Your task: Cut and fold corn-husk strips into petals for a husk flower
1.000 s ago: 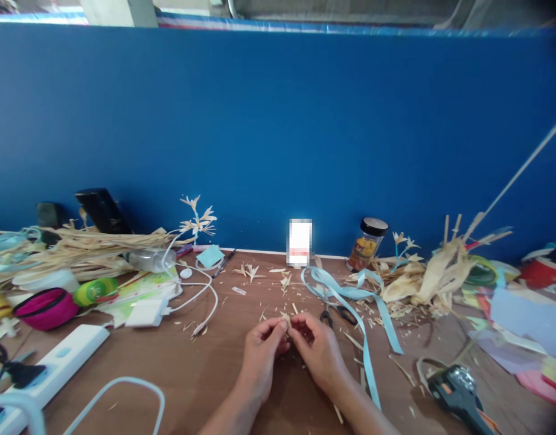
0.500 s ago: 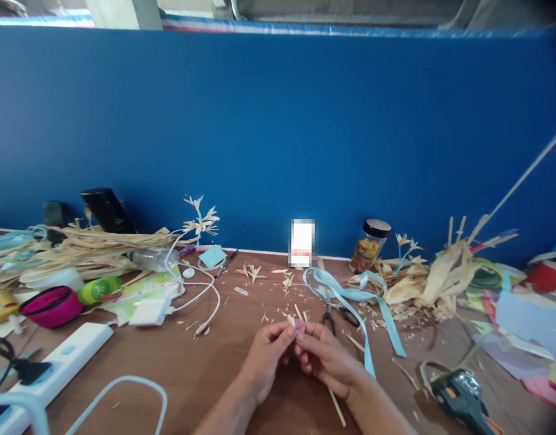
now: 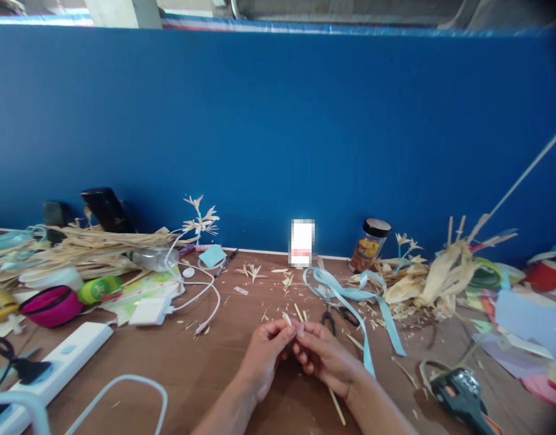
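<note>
My left hand (image 3: 266,356) and my right hand (image 3: 325,353) meet fingertip to fingertip over the table, both closed in a pinch. Between them is a small piece of pale dried husk (image 3: 287,318), its tip poking up past the left thumb and forefinger; the fingers hide the rest of it. A thin pale stick (image 3: 337,408) lies on the table by my right wrist. Just beyond the right hand are the black handles of scissors (image 3: 328,321), partly under a light blue ribbon (image 3: 366,344). Husk scraps (image 3: 253,273) are scattered in front of both hands.
To the right lie a glue gun (image 3: 463,396), a husk bundle (image 3: 445,275) and coloured paper (image 3: 531,320); a black-lidded jar (image 3: 370,244) stands behind. Leftward are a white power strip (image 3: 64,368), cables, a pink pouch (image 3: 54,307) and a husk flower stem (image 3: 200,219). A blue partition (image 3: 278,133) closes the back.
The husk tip between my fingers has shifted slightly left and turned, and the fingertips have moved a little. Everything else on the table stays put.
</note>
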`<state>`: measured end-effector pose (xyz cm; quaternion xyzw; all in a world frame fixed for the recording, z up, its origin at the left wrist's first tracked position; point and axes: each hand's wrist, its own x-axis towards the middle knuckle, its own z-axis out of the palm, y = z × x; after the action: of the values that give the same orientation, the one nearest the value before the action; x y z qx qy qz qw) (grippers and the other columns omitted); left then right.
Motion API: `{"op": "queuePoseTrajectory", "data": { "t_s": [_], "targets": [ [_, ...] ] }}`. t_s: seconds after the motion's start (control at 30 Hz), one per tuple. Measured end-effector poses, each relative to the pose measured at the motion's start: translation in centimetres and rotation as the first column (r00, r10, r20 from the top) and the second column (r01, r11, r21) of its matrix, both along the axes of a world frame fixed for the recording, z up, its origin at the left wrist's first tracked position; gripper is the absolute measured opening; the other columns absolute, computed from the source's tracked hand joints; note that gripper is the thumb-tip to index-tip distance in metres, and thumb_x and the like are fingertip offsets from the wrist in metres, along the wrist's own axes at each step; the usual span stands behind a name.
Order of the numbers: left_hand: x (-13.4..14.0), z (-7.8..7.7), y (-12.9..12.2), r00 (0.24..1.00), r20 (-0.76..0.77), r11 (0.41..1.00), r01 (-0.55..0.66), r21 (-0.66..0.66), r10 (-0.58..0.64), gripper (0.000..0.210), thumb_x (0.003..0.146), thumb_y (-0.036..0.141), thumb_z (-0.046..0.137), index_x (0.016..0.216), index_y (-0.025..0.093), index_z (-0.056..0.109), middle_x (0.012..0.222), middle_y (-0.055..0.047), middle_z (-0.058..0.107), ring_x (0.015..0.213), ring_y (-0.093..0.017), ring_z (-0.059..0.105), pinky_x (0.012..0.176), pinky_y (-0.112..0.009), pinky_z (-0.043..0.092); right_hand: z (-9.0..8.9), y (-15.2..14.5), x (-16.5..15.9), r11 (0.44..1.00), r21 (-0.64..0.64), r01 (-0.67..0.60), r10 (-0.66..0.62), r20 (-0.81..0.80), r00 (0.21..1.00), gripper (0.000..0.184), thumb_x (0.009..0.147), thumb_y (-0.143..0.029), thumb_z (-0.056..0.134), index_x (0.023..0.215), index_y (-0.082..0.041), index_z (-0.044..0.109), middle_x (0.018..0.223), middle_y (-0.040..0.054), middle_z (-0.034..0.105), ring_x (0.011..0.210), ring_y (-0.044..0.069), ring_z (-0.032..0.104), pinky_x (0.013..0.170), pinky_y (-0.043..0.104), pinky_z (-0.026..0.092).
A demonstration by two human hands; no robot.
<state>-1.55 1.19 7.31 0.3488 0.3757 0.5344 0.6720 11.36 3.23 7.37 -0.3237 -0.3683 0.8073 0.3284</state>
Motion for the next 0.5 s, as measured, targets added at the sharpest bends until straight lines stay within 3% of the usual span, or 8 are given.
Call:
{"op": "queuePoseTrajectory", "data": {
  "t_s": [0.3,0.5],
  "targets": [
    [0.02,-0.26,-0.03,0.998,-0.056,0.999,-0.034,0.002,0.035,0.021,0.068,0.032,0.064,0.074,0.011,0.066,0.050,0.000,0.056,0.044,-0.006,0.044,0.045,-0.018,0.028,0.50,0.05,-0.06,0.999,-0.016,-0.036,0.036,-0.009,0.999,0.025,0.069,-0.036,0.065,0.075,-0.014,0.054,0.053,-0.0060,0.046,0.039,0.000,0.033,0.037,0.012,0.019],
    [-0.06,-0.71,0.11,0.997,-0.063,0.998,-0.055,0.005,0.055,0.027,0.070,0.033,0.061,0.084,0.011,0.066,0.051,0.000,0.057,0.046,-0.008,0.046,0.046,-0.019,0.031,0.30,0.06,0.05,0.999,0.021,-0.034,0.033,0.030,0.999,0.027,0.070,-0.038,0.063,0.076,-0.014,0.054,0.058,-0.0038,0.050,0.043,0.002,0.039,0.037,0.013,0.022]
  ]
}}
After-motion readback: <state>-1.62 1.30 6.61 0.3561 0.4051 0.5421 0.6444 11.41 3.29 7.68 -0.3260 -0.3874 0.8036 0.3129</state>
